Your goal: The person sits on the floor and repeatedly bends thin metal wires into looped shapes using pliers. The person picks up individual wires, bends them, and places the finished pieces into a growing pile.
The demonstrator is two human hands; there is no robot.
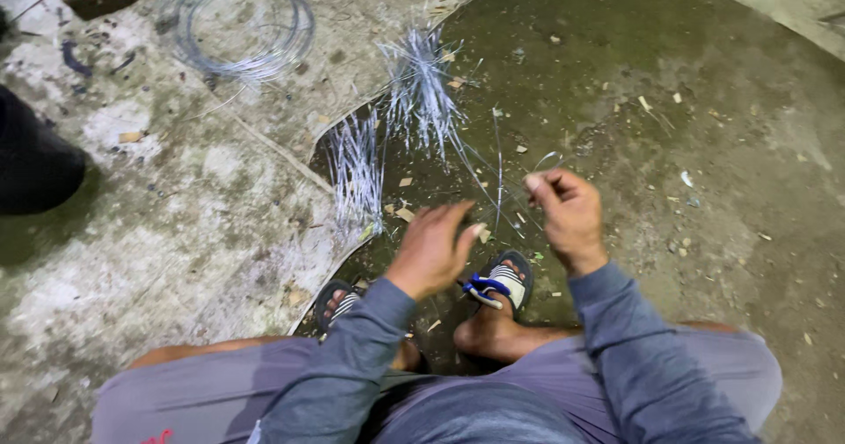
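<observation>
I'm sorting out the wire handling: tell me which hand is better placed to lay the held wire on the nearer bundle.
Probably the right hand: it already pinches the thin wire. The left hand seems empty, though nearer the cut-wire bundle.

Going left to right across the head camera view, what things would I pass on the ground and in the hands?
Coil of thin grey wire → flat bundle of short cut wire pieces → left hand → right hand, pinching a thin wire strand.
</observation>
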